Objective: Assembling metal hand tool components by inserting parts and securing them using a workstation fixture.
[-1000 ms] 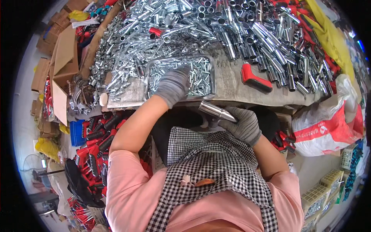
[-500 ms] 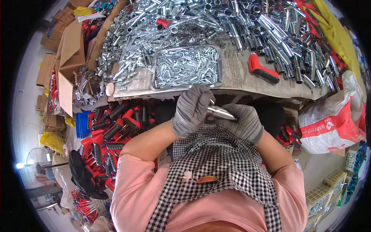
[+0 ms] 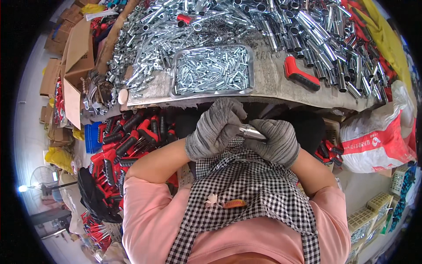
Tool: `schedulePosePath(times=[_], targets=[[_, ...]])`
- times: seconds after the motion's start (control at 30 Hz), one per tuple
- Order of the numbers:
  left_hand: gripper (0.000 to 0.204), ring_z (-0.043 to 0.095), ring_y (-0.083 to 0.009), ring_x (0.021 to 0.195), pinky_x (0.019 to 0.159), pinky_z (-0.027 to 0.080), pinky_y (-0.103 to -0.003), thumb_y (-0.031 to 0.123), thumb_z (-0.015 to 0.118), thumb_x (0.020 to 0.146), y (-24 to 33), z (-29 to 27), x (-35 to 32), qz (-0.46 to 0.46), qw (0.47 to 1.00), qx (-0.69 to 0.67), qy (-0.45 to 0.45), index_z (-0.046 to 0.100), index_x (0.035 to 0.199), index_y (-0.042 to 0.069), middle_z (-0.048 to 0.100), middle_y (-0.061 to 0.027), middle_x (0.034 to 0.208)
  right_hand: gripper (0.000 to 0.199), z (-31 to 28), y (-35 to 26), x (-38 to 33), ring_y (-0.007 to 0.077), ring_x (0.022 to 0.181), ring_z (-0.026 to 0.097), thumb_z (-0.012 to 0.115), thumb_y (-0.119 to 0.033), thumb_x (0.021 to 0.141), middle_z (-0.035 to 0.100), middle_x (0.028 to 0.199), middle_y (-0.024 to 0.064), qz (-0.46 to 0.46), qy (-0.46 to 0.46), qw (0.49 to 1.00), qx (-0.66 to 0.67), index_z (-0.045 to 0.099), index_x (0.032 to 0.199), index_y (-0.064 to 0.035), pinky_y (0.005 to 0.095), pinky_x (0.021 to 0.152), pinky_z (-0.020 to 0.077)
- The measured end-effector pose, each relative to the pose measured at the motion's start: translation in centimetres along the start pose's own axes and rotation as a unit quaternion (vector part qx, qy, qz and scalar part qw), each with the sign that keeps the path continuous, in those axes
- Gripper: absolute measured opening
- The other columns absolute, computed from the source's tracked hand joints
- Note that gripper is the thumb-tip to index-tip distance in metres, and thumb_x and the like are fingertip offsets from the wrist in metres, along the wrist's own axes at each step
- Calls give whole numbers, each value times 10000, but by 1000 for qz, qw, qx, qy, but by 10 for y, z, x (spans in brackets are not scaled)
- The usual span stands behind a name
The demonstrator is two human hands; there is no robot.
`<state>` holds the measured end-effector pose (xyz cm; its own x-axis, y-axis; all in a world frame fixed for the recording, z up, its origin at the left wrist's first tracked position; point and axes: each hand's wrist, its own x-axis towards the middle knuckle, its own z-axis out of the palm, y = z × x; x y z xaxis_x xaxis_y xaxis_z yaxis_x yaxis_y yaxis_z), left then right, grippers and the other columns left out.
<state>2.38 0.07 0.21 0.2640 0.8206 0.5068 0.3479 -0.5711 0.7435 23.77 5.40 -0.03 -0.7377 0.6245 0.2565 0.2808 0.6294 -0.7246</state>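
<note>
A short chrome metal tube (image 3: 252,133) is held over my lap, in front of the table edge. My right hand (image 3: 278,143), in a grey knitted glove, is closed around its right end. At the tube's left end is my gloved left hand (image 3: 214,130), its fingers curled and pinched together; whatever they hold is hidden by the glove. Beyond my hands, a metal tray (image 3: 175,90) full of small silvery pins rests on the table. To its right lies a red and black pistol-shaped handle (image 3: 302,75).
Loose metal fittings (image 3: 145,48) and chrome tubes (image 3: 316,35) are heaped across the table (image 3: 272,81). Several red and black handles (image 3: 118,149) fill the space below left. An open cardboard box (image 3: 79,61) stands left, a white and red sack (image 3: 373,141) right.
My left hand has shifted left and slightly down, its fingers now lower by the tube's end. The tube shows less of its length between my hands. My right hand has barely moved.
</note>
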Motion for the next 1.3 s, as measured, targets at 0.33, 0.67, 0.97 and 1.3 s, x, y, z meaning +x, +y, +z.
schedulePosePath(times=[0.33, 0.67, 0.97, 1.3], targets=[[219, 646, -318, 835, 719, 528, -442, 225, 583, 825, 28, 11, 1, 131, 895, 412, -111, 567, 817, 7, 633, -164, 903, 384, 2, 10, -1, 284, 569, 608, 735, -347, 695, 610, 671, 106, -93, -2, 987, -132, 649, 947, -71, 386, 510, 478], [330, 569, -225, 657, 601, 452, -341, 276, 735, 748, 20, -21, 22, -296, 902, -1, -313, 558, 870, 26, 584, -121, 716, 478, 14, 13, -5, 283, 542, 596, 771, -391, 645, 606, 675, 98, -140, -8, 985, -105, 647, 972, -66, 384, 479, 471], [312, 620, -262, 722, 635, 476, -366, 253, 726, 738, 9, -24, 19, -271, 940, 16, -207, 568, 907, 42, 604, -135, 756, 546, -10, 17, 9, 281, 557, 600, 765, -318, 645, 613, 707, 99, -146, 2, 978, -148, 613, 1108, -70, 384, 481, 470], [220, 600, -261, 744, 666, 474, -361, 199, 664, 739, -3, -27, 32, -176, 962, -12, -210, 576, 871, 46, 597, -133, 775, 328, -8, 21, 30, 316, 583, 633, 769, -298, 607, 646, 670, 129, -64, -6, 996, -67, 673, 817, -66, 410, 533, 518]])
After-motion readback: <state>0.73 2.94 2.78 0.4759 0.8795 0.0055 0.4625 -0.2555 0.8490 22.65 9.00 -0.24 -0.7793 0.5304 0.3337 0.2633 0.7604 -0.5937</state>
